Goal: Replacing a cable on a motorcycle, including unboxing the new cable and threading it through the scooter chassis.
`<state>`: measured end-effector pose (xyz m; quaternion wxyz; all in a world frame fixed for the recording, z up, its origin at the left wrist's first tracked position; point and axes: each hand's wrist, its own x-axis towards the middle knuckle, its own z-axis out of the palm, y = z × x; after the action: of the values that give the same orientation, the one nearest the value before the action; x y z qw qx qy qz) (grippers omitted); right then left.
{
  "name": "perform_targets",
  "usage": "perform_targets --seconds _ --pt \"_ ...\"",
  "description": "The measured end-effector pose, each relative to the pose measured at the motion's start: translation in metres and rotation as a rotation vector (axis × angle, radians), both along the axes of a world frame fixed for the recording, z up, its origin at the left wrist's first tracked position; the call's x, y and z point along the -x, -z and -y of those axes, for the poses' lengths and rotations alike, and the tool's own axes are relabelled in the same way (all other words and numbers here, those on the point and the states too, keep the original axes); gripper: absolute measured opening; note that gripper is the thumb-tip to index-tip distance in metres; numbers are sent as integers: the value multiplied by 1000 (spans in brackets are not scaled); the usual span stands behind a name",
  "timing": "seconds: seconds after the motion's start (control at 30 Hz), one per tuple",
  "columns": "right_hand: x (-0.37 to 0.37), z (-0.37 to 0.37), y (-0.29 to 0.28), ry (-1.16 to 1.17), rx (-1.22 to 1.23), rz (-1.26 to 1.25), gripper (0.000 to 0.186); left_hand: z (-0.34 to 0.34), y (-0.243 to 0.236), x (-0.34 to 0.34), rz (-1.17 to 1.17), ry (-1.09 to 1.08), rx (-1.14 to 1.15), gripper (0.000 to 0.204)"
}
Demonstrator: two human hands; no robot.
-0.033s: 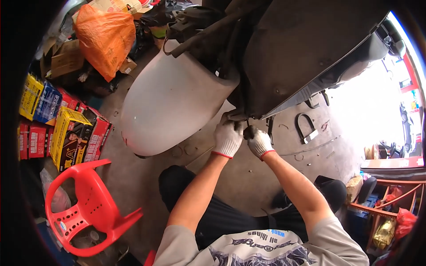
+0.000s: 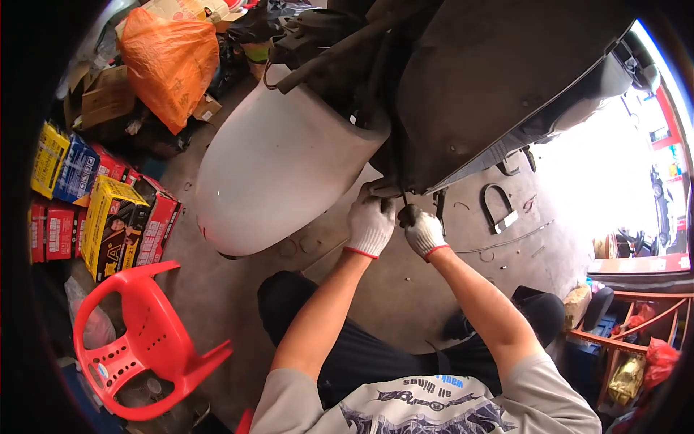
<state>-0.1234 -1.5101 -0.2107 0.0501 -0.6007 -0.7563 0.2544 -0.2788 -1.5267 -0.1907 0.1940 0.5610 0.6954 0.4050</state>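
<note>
My left hand (image 2: 371,220), in a white knit glove with a red cuff and dirty fingers, is closed at the lower edge of a vehicle's dark parts, just right of a large white rounded fender (image 2: 278,170). My right hand (image 2: 423,230), gloved alike, is close beside it, fingers curled in a pinch. Between the two hands a thin black strip (image 2: 403,194) hangs from the underside of a big dark panel (image 2: 491,79). What either hand grips is hidden behind the fingers.
On the floor to the right lie a black U-shaped band (image 2: 495,210) and a thin rod (image 2: 506,242). A red plastic chair (image 2: 155,325) stands at lower left, below stacked boxes (image 2: 112,224). An orange bag (image 2: 170,65) sits far left. An orange-framed rack (image 2: 614,343) stands at right.
</note>
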Motion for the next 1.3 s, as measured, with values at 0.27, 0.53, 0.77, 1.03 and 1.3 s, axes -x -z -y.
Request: perform_targets --seconds 0.27,0.53,0.77,1.03,1.3 --pt "18 -24 4 52 -42 120 23 -1 2 10 -19 84 -21 22" --pt "2 -11 12 191 143 156 39 0 7 6 17 108 79 39" --pt "-56 0 28 354 117 91 45 5 0 1 192 220 479 31" --pt "-111 -48 -9 396 520 -450 32 -8 87 -35 818 261 542 29" --pt "-130 -71 -72 330 674 -452 32 -14 71 -78 1398 -72 457 24"
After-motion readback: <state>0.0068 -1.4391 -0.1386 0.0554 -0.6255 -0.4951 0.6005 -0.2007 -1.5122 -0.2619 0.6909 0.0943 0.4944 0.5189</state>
